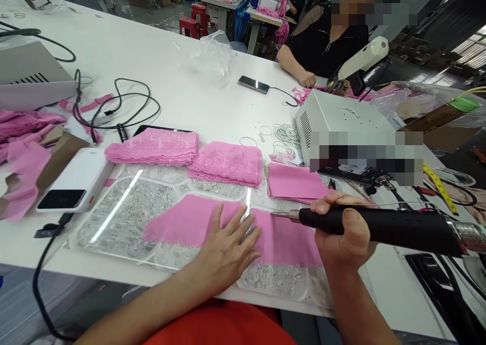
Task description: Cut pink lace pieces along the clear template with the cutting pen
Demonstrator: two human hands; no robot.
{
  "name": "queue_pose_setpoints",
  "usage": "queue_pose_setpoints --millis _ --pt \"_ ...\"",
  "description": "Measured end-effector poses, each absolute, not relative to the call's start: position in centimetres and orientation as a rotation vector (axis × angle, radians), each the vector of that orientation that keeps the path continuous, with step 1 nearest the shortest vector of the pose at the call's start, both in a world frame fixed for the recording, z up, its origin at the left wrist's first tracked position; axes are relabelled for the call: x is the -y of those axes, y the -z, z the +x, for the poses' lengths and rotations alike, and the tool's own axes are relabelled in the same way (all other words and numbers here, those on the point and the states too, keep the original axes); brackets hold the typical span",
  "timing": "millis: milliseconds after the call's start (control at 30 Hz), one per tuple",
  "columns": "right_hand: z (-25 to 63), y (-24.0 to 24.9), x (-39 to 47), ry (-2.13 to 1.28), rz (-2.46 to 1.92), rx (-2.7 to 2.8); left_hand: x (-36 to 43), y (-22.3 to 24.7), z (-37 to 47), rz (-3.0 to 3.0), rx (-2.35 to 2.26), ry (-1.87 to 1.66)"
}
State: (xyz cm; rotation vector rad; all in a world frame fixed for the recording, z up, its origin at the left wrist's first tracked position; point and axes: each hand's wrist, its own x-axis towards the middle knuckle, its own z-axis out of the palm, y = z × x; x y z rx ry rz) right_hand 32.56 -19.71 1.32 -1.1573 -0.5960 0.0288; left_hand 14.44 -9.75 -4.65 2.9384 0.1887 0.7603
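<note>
My left hand (pixel 230 249) lies flat with fingers spread over the inner edges of two pink fabric pieces. One piece (pixel 178 221) tapers to the left; the other (pixel 288 244) is to the right. My right hand (pixel 345 233) is wrapped round a black handheld tool (pixel 402 228), whose thin metal tip is at the upper edge of the right piece. Both pieces rest on a clear, patterned mat (pixel 125 218). Behind them are two stacks of pink lace, a left one (pixel 159 146) and a middle one (pixel 228 162), and a stack of plain pink fabric (pixel 294 180) to the right.
A white device (pixel 76 180) with a black cable stands at the left. Grey boxes (pixel 341 117) (pixel 30 72) are at both sides. A phone (pixel 253 84), plastic film (pixel 216 56) and loose cords (pixel 286 135) lie farther back. A person (pixel 319 41) sits across the table.
</note>
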Motion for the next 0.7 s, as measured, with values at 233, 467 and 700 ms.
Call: queue_pose_setpoints --millis 233,467,700 --pt "31.1 -1.6 19.7 -0.177 -1.071 0.583 10.2 3.2 12.6 2.846 0.033 -0.717" --pt "30.3 -1.3 18.9 -0.198 -1.066 0.618 10.2 3.3 11.6 2.751 0.047 -0.652" --pt "30.2 -1.0 18.9 -0.212 -1.060 0.652 10.1 3.5 11.5 2.726 0.068 -0.605"
